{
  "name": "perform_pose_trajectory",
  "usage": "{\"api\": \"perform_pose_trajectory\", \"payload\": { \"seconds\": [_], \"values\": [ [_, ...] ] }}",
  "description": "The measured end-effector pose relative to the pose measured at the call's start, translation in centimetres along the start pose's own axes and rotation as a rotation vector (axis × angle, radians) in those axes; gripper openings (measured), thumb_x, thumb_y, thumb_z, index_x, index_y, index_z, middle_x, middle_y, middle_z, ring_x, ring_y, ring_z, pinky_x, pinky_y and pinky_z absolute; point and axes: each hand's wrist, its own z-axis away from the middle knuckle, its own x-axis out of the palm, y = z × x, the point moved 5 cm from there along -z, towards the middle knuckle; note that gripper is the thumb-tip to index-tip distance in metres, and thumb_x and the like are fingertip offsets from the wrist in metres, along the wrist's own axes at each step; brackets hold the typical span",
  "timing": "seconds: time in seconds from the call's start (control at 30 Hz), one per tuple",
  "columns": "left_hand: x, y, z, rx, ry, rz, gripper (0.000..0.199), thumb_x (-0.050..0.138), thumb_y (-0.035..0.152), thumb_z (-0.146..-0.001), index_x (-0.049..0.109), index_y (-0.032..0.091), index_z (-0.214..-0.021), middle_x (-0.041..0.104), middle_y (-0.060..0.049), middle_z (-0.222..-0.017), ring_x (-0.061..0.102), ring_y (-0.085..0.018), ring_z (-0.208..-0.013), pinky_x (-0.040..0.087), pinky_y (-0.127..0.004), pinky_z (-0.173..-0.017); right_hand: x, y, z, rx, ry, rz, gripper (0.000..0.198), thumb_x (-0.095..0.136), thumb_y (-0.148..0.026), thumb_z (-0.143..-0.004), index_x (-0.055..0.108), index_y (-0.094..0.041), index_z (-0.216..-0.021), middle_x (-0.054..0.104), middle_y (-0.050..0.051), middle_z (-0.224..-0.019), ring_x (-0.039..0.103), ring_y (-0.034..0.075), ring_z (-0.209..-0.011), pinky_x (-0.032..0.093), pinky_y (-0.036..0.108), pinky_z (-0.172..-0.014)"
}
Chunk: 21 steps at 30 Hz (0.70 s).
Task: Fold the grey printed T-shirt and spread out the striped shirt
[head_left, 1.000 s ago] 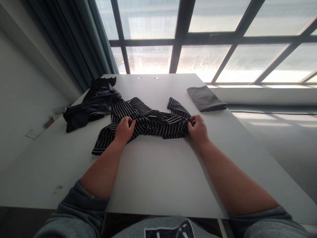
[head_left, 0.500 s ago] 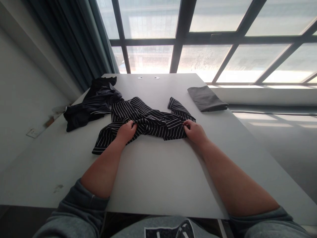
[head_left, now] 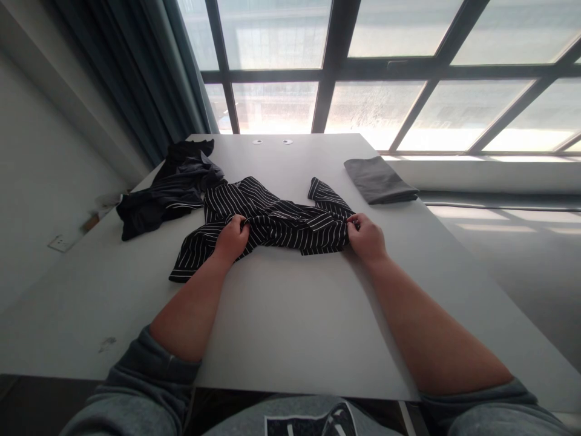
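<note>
A black shirt with white stripes [head_left: 285,233] lies crumpled across the middle of the white table [head_left: 308,321]. One sleeve spreads toward the near left, and another sticks out at the far right. My left hand [head_left: 232,239] is closed on the fabric left of the shirt's middle. At its right end, my right hand [head_left: 367,238] pinches the edge between thumb and fingers. Between my hands the cloth is bunched and stretched sideways.
Dark clothes [head_left: 175,191] are heaped at the table's left edge, touching the striped shirt. A folded grey cloth [head_left: 380,180] lies near the right edge. Two small round fittings [head_left: 287,142] sit at the far end, below the window. A dark curtain [head_left: 136,72] hangs at left.
My right hand has shifted slightly right and up, drawing the shirt's right end with it. The cloth between my hands looks straighter. My left hand has barely moved.
</note>
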Motion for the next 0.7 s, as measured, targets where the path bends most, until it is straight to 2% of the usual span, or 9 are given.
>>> {"api": "perform_pose_trajectory", "payload": {
  "seconds": [0.17,0.33,0.4,0.53,0.6,0.7],
  "values": [
    [0.7,0.3,0.2,0.067,-0.068,0.011,0.035,0.048,0.042,-0.103,0.067,0.019,-0.122,0.073,-0.011,-0.121,0.069,-0.026,-0.115,0.052,-0.036,-0.103,-0.9,-1.7,0.2,-0.136,0.072,-0.077,0.031,0.052,-0.036,-0.091,0.070,-0.015,-0.105,0.067,0.012,-0.103,0.059,0.020,-0.091,0.050,0.036,-0.096],
    [1.4,1.6,0.8,0.161,-0.113,0.057,0.047,0.047,0.047,-0.104,0.064,0.017,-0.135,0.066,-0.013,-0.138,0.062,-0.026,-0.130,0.048,-0.040,-0.115,-2.4,-5.7,2.4,-0.376,0.149,-0.078,0.028,0.053,-0.034,-0.096,0.070,-0.018,-0.110,0.063,0.012,-0.120,0.058,0.024,-0.116,0.048,0.043,-0.113],
    [1.8,2.7,1.4,0.274,-0.145,0.079,0.042,0.050,0.040,-0.102,0.065,0.017,-0.134,0.065,-0.012,-0.139,0.060,-0.024,-0.132,0.047,-0.039,-0.118,-2.3,-7.9,4.0,-0.536,0.081,-0.104,0.027,0.053,-0.033,-0.098,0.070,-0.020,-0.115,0.061,0.011,-0.128,0.057,0.023,-0.123,0.048,0.043,-0.116],
    [2.5,5.6,3.5,0.539,-0.237,0.079,0.033,0.051,0.030,-0.101,0.070,0.020,-0.126,0.055,-0.012,-0.150,0.053,-0.024,-0.141,0.042,-0.040,-0.125,-1.2,-11.2,7.0,-0.855,-0.166,-0.146,0.034,0.053,-0.030,-0.101,0.066,-0.024,-0.132,0.052,0.007,-0.150,0.051,0.021,-0.141,0.048,0.041,-0.123],
    [2.7,7.1,4.8,0.665,-0.299,0.058,0.031,0.049,0.026,-0.100,0.072,0.021,-0.121,0.052,-0.011,-0.153,0.049,-0.025,-0.144,0.040,-0.043,-0.126,-0.8,-11.7,7.7,-0.906,-0.233,-0.152,0.041,0.053,-0.030,-0.102,0.061,-0.025,-0.142,0.045,0.006,-0.158,0.046,0.021,-0.149,0.046,0.042,-0.128],
    [2.8,8.7,6.7,0.858,-0.419,0.030,0.028,0.048,0.020,-0.099,0.073,0.023,-0.110,0.060,-0.010,-0.140,0.055,-0.023,-0.137,0.044,-0.040,-0.121,-0.4,-11.6,7.8,-0.903,-0.278,-0.169,0.051,0.051,-0.026,-0.102,0.052,-0.026,-0.153,0.039,0.005,-0.164,0.038,0.021,-0.156,0.042,0.045,-0.132]
  ]
}}
